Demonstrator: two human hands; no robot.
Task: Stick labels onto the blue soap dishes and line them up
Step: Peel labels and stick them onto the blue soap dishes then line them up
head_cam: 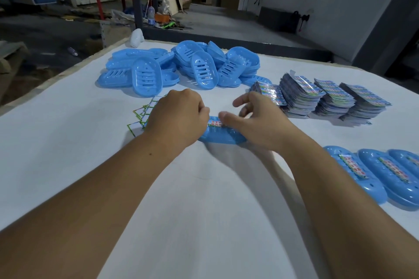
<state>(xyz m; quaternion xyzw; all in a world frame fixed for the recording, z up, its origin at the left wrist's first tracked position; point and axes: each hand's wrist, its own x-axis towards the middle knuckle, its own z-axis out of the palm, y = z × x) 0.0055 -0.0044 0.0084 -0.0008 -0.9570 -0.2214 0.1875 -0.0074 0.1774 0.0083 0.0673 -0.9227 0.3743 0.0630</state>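
A blue soap dish [223,136] lies on the white table between my hands, with a colourful label [214,123] across its top. My left hand [179,118] grips the dish's left end, fingers curled over it. From the right, my right hand [254,118] presses its thumb on the label, the other fingers spread loosely above. A pile of unlabelled blue dishes [181,68] sits further back. Three labelled dishes [385,174] lie side by side at the right edge.
Stacks of label sheets [326,97] stand at the right, behind my right hand. Peeled backing papers [142,115] with green borders lie left of my left hand. The table's far edge [283,51] borders a workshop floor.
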